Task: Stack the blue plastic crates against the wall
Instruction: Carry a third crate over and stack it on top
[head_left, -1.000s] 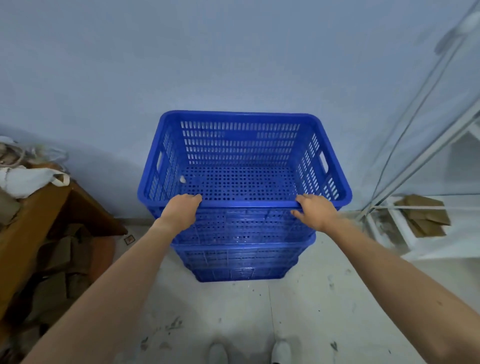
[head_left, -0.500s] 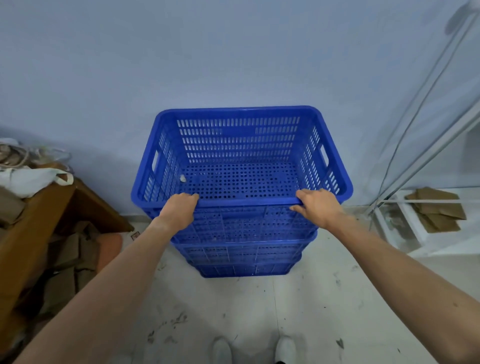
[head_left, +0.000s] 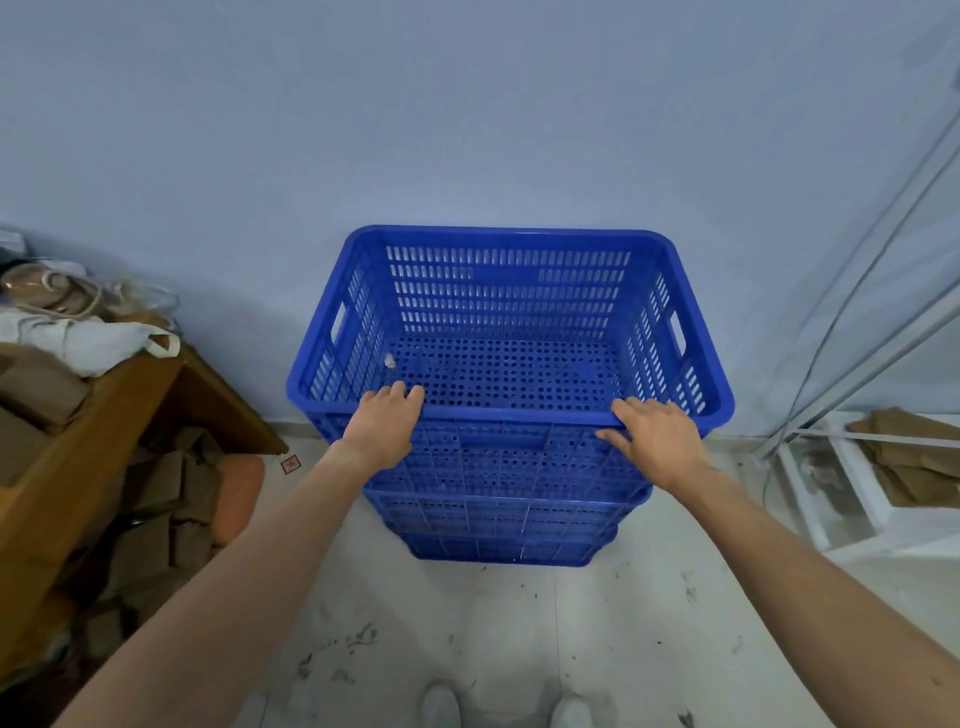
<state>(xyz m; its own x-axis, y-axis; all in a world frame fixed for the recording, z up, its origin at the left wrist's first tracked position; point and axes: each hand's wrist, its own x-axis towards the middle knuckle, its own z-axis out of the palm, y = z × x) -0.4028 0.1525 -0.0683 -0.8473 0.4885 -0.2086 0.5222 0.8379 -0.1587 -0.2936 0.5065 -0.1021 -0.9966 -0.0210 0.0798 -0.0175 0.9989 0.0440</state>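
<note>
A stack of three nested blue plastic crates stands on the floor against the pale wall (head_left: 467, 130). The top crate (head_left: 509, 235) is empty apart from a small white scrap, and the lower crates (head_left: 498, 551) show below it. My left hand (head_left: 382, 426) has its fingers hooked over the near rim, left of centre. My right hand (head_left: 657, 439) lies against the near rim and front wall towards the right corner, with its fingers spread and no clear grip.
A wooden table (head_left: 104, 415) with white bags and cord stands at the left, with cardboard pieces (head_left: 156, 499) piled under it. A white shelf frame (head_left: 841, 499) holding cardboard and slanted poles (head_left: 883, 260) are at the right. My shoes (head_left: 441, 706) are on the scuffed floor.
The view has drawn back slightly from the stack. My right hand's fingers have loosened and spread on the rim. My left hand keeps its hold in the same place.
</note>
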